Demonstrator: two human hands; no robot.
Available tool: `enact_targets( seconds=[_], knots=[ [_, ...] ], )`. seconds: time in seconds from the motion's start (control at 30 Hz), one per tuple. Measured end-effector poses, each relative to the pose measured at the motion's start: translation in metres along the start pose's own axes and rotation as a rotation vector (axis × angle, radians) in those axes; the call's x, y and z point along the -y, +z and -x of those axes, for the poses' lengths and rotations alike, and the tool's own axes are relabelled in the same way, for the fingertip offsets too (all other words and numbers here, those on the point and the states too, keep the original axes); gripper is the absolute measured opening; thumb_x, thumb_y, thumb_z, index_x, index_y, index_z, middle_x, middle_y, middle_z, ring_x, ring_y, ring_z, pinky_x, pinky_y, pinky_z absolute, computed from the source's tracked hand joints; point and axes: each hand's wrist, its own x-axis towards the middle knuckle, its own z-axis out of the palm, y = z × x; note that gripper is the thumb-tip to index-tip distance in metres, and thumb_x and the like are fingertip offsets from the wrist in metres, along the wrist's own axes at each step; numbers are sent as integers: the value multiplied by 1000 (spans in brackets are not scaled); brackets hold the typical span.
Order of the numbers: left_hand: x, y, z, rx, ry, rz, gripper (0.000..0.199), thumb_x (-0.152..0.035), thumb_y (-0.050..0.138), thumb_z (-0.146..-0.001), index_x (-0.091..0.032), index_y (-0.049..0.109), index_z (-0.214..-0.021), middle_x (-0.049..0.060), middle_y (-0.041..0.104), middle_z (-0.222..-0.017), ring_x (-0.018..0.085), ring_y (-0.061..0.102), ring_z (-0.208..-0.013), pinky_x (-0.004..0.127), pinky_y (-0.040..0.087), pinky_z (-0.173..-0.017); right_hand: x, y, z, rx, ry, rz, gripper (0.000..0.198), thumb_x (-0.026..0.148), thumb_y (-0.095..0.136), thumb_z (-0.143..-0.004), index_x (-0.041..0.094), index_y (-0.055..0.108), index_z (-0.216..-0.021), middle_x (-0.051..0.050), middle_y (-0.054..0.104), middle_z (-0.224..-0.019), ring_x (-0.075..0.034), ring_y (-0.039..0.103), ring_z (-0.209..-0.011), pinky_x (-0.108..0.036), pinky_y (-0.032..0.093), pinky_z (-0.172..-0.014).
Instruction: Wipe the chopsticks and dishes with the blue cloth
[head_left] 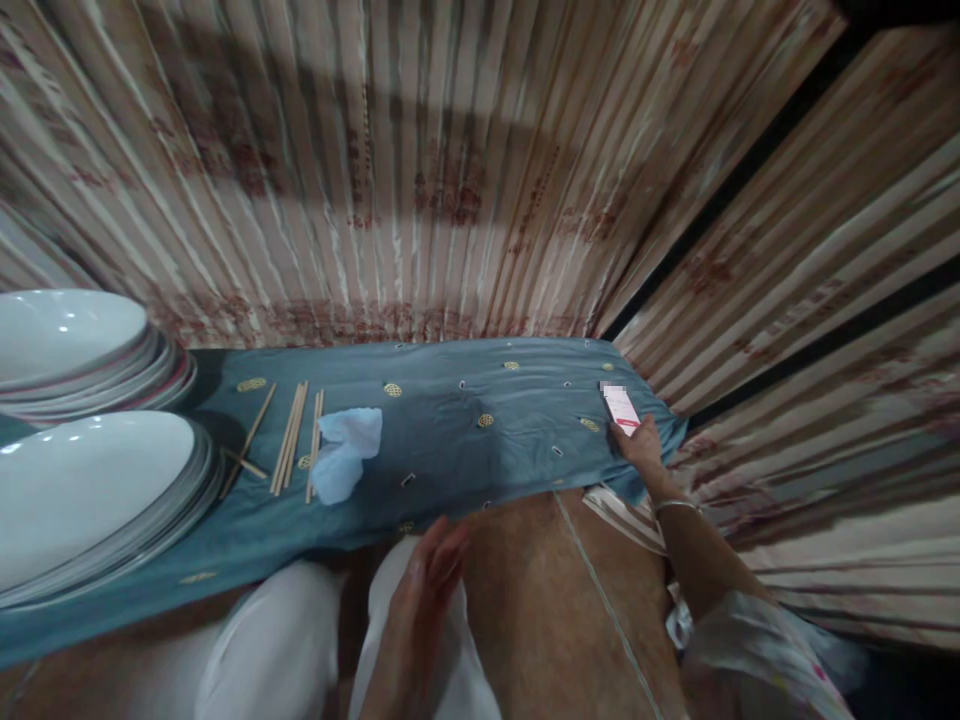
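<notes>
At the right end of the cloth-covered table [525, 430], my right hand [641, 445] has its fingers closed around the lower end of a smartphone [622, 408]. Its screen is lit, white and pink, and faces up. My left hand [435, 575] is above my left knee, just off the table's front edge. Nothing is in it, and its fingers are loosely extended and slightly bent. Left of the table's middle lies a crumpled light blue cloth [349, 450], partly over some wooden chopsticks [289, 440].
Stacks of white oval plates [97, 490] and white bowls [75, 340] with pink rims stand at the table's left end. Pleated curtains [450, 170] hang behind and to the right, with a dark pole [735, 180] between them. Brown floor [555, 610] shows below.
</notes>
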Motion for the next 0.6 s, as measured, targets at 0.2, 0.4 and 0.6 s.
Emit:
enact_targets(
  seconds=[0.2, 0.4, 0.6],
  knots=[
    [-6, 1, 9, -22, -14, -16, 55, -55, 69, -67, -16, 67, -106, 16, 70, -103, 30, 61, -107, 47, 35, -104, 47, 1, 35, -141, -331, -90, 71, 47, 37, -85, -4, 30, -134, -31, 44, -131, -36, 38, -127, -52, 34, -101],
    [-19, -4, 20, -32, -1, -35, 53, -48, 74, -65, -14, 67, -105, 17, 71, -100, 29, 64, -102, 46, 38, -102, 141, 2, 88, -125, -593, -261, 66, 46, 34, -90, 3, 28, -139, -25, 42, -137, -31, 33, -133, -51, 34, -104],
    [-35, -18, 23, -62, 43, -58, 54, -44, 76, -63, -13, 66, -105, 18, 71, -101, 28, 65, -100, 45, 41, -100, 244, -8, 149, -6, -732, -514, 59, 38, 38, -90, 6, 33, -138, -23, 44, -137, -30, 37, -131, -50, 34, -105]
  ],
)
